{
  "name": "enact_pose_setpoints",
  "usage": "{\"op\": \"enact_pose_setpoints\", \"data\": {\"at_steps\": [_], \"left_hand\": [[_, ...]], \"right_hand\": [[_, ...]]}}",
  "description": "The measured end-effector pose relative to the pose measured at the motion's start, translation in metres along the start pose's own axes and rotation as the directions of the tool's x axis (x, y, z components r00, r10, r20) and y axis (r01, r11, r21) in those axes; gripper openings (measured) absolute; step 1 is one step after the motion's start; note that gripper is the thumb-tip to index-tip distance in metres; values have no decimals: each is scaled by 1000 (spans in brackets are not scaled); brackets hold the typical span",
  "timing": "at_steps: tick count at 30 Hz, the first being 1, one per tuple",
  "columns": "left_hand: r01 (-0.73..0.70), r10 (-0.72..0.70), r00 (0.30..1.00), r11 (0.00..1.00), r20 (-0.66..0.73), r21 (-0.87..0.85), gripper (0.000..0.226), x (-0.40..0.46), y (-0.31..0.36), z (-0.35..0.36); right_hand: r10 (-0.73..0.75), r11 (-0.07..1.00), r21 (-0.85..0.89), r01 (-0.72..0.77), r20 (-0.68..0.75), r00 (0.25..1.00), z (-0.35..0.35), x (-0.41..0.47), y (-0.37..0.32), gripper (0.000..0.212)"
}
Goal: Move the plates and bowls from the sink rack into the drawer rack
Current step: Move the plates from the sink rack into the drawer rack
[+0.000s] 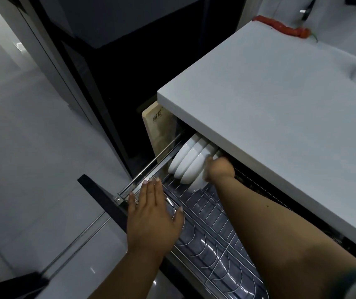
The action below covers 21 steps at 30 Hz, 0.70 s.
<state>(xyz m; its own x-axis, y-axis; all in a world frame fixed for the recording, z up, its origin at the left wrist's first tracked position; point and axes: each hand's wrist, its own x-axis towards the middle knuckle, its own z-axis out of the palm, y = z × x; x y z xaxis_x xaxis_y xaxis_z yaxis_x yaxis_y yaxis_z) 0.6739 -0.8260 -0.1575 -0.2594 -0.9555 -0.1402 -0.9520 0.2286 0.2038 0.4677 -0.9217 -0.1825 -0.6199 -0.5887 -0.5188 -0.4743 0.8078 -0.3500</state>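
- Counting four white bowls (pixel 191 161), glossy, nested on edge in the drawer rack (pixel 211 225), just under the counter (pixel 280 117).
- Right hand (pixel 218 169) curled on the nearest bowl's rim.
- Left hand (pixel 151 214) flat, fingers straight, resting on rack's front rail, holding nothing.
- One red chili (pixel 285 29) far beyond the right hand.

white bowls (pixel 189 161) (four or so) on edge, wire drawer rack (pixel 207 229), far end

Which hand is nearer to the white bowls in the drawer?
The right. The right hand is on the nearest of the white bowls under the counter edge. The left hand lies flat on the rack's front rail, apart from them.
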Motion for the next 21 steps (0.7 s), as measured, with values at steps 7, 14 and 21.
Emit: {"op": "enact_pose_setpoints", "data": {"at_steps": [7,14,21], "left_hand": [[30,-30,999,1000,19,5,95,0,1,-2],[70,-70,998,997,-7,-24,94,-2,2,-2],[34,-33,999,998,23,-46,66,-6,10,-19]], "right_hand": [[-41,999,14,39,95,995,-1,11,-5,55],[-42,996,84,34,93,995,-2,7,7,66],[-278,946,154,285,-63,958,-28,-50,38,53]]}}
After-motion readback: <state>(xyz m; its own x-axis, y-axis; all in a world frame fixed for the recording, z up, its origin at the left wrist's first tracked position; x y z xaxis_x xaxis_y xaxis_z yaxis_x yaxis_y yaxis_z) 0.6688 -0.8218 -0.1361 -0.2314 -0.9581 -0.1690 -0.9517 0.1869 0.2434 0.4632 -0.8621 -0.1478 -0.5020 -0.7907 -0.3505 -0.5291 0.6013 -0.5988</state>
